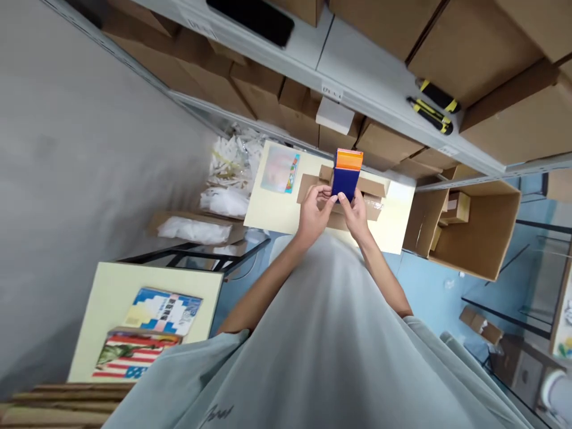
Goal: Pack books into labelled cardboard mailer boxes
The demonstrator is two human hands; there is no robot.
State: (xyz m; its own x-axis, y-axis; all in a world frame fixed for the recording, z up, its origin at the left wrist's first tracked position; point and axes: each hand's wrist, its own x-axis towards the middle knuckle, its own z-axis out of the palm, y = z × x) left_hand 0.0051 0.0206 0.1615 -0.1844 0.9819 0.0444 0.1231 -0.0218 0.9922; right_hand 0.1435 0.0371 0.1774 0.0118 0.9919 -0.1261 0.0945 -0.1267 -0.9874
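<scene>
Both my hands hold a small blue box with an orange top (347, 173) upright over a pale yellow table (272, 208). My left hand (315, 208) pinches its lower left side, fingers curled. My right hand (356, 210) grips its lower right side. Under the box lies a flattened brown cardboard carton (308, 182) on the table. A holographic card (280, 169) lies on the table to the left.
Grey shelves (353, 65) hold brown cartons, a black phone (252, 18) and two yellow-black utility knives (431, 107). An open carton (473, 232) stands right of the table. Plastic bags (227, 173) pile at the left. A second table (111, 310) bears printed packs (147, 333).
</scene>
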